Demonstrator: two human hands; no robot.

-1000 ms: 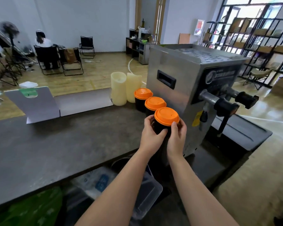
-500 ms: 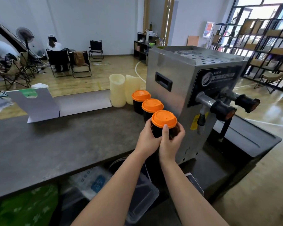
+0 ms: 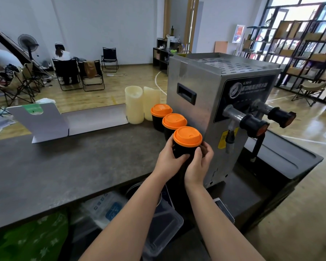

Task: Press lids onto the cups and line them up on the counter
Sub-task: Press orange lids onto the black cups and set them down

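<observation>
1. Nearest cup (image 3: 184, 150), black, orange lid (image 3: 187, 136) seated: sitting at the near end of the row on the desk (image 3: 64, 166).
2. Left hand (image 3: 169, 157) and right hand (image 3: 199, 163): fingers wrapping the cup wall from both sides, probably squaring it with the row.
3. Two lidded cups (image 3: 174, 123) (image 3: 161, 114): standing behind, close together, lining up alongside the steel machine (image 3: 205, 102).

White walls (image 3: 102, 21), wood floor (image 3: 132, 81), folding chairs (image 3: 91, 75), a standing fan (image 3: 27, 43), shelving (image 3: 297, 51) by bright windows (image 3: 297, 14).
</observation>
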